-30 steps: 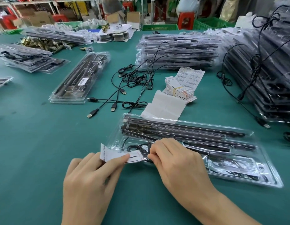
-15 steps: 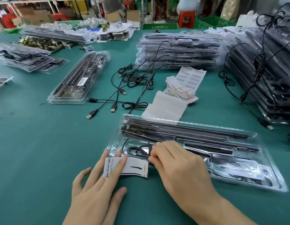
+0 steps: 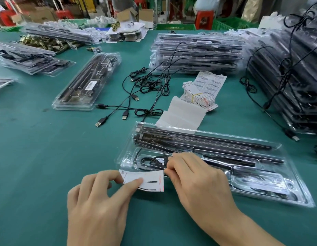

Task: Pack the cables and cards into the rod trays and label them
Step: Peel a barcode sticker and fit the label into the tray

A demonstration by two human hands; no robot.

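The small white printed paper card (image 3: 145, 181), face up over the green table (image 3: 38, 157) at the near left corner of the clear plastic rod tray (image 3: 126, 158), is pinched at its left end by the left hand (image 3: 99, 201) and at its upper right corner by the curled fingers of the right hand (image 3: 195, 178). Judged light, thin and easily creased, as its slight bow suggests, it is best held by its short ends. Its long axis runs left to right, roughly along the tray's near edge, red-striped end rightward.
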